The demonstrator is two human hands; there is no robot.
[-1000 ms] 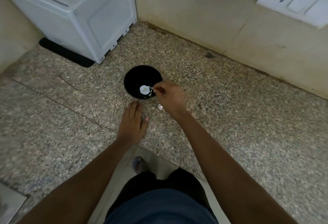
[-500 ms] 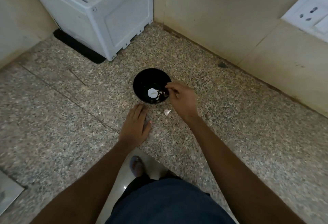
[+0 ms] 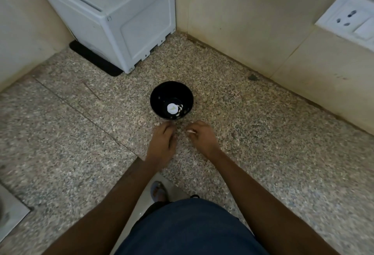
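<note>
A black bowl [image 3: 159, 96] stands on the speckled granite counter [image 3: 263, 133]. It holds a round white piece [image 3: 172, 108] and a few small pale bits [image 3: 179, 111] beside it. My right hand [image 3: 202, 137] sits just in front of the bowl, fingers curled, pinching a small pale piece [image 3: 190, 131] at its fingertips. My left hand [image 3: 162, 144] rests on the counter to the left of it, fingers bent down; whether it holds anything is hidden.
A white appliance [image 3: 121, 18] on a black mat [image 3: 95, 58] fills the back left corner. Beige walls close the back, with a white socket and switch plate [image 3: 350, 20] at right. The counter's front edge runs near my body; a steel sink rim [image 3: 12, 214] shows lower left.
My right hand left the bowl's rim, came back toward me and picked up the small pale piece from the counter. My left hand curled its fingers. The camera tilted slightly.
</note>
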